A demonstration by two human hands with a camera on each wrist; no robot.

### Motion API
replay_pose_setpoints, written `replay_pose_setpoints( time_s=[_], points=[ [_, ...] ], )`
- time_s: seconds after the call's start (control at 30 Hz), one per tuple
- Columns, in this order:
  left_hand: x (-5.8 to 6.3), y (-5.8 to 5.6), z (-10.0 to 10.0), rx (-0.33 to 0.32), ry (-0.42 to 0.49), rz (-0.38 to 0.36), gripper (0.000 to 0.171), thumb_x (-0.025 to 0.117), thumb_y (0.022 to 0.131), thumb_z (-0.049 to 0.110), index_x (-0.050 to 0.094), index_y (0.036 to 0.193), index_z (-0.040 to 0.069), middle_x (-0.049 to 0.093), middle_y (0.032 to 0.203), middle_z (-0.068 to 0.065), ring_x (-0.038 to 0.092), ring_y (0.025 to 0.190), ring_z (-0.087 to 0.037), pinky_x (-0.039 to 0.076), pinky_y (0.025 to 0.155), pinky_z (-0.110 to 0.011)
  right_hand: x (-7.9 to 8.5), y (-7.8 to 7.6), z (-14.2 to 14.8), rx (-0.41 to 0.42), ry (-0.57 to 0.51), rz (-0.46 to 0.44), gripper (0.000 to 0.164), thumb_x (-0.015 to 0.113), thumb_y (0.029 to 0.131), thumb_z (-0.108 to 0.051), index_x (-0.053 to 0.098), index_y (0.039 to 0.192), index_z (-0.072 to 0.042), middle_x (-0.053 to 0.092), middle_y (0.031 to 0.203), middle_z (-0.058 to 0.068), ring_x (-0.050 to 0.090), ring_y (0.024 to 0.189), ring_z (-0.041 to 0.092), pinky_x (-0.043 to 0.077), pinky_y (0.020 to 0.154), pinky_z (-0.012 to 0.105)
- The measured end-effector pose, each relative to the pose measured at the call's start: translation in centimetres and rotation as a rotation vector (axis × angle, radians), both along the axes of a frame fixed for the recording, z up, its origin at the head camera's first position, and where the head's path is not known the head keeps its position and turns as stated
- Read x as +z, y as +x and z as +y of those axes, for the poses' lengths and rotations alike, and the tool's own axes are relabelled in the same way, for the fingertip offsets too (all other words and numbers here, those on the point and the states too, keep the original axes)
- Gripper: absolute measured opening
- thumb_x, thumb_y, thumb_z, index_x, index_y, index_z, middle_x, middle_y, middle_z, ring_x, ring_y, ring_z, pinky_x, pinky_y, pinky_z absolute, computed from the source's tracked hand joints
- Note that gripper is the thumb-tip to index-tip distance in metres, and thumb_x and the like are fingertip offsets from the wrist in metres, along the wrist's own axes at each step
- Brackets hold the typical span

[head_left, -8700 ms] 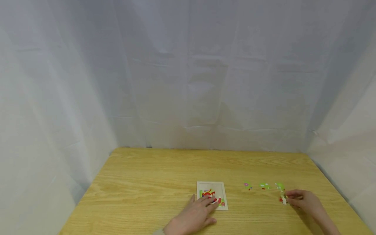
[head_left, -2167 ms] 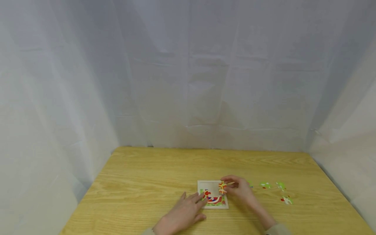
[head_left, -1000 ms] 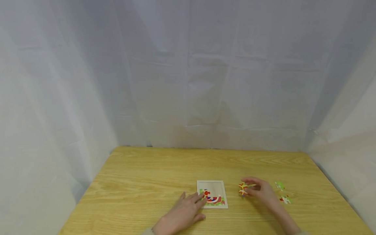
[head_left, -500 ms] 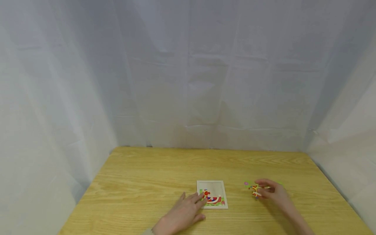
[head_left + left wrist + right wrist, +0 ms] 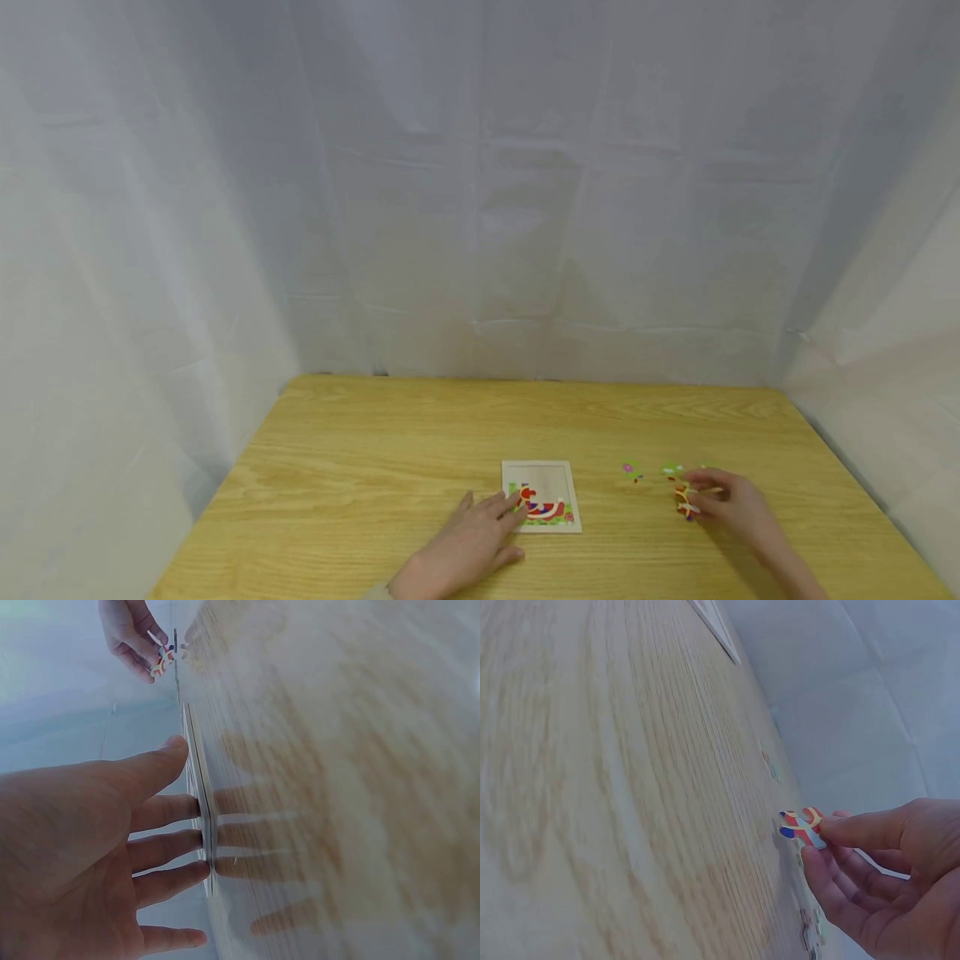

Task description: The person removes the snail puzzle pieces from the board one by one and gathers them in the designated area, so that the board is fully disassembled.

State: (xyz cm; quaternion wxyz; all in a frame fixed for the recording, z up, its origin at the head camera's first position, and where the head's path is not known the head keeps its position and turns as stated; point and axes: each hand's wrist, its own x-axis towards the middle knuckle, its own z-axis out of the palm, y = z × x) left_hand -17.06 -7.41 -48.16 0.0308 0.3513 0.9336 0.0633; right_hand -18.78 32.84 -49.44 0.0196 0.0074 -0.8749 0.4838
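A pale puzzle tray (image 5: pixel 543 472) lies on the table, its lower part filled with red, white and green pieces. My left hand (image 5: pixel 468 542) rests at its lower left with spread fingers touching it; the left wrist view shows straight fingertips against the tray's edge (image 5: pixel 199 769). To the right, my right hand (image 5: pixel 731 504) pinches a red, yellow and blue puzzle piece (image 5: pixel 802 827) between thumb and fingers, held just above the table. Nearby lie a green puzzle piece with a pink flower (image 5: pixel 630 471) and another green piece (image 5: pixel 671 470). My right hand partly hides further pieces.
The wooden table (image 5: pixel 390 450) stretches out on both sides of the tray. White curtain sheets (image 5: pixel 517 208) hang behind it and along both sides. More loose pieces (image 5: pixel 811 930) lie below my right hand in the right wrist view.
My right hand carried the red-yellow piece from over the tray rightwards past the flower piece, and it keeps moving right. My left hand has stayed on the tray's lower left lately.
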Motion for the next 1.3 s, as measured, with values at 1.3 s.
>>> replay_pose_setpoints(
  time_s=[1.3],
  points=[
    [-0.2,0.0,-0.1,-0.005,-0.007,0.016,0.058,0.055,0.100,0.050,0.052,0.149,0.020,0.047,0.155,-0.003,0.046,0.142,-0.024,0.041,0.110,-0.059,0.0,-1.2,0.4,0.007,0.388,0.118,0.013,0.075,0.088,-0.006,0.075,0.101,-0.008,0.075,0.092,0.004,0.069,0.076,0.015,0.053,0.064,0.025]
  ],
)
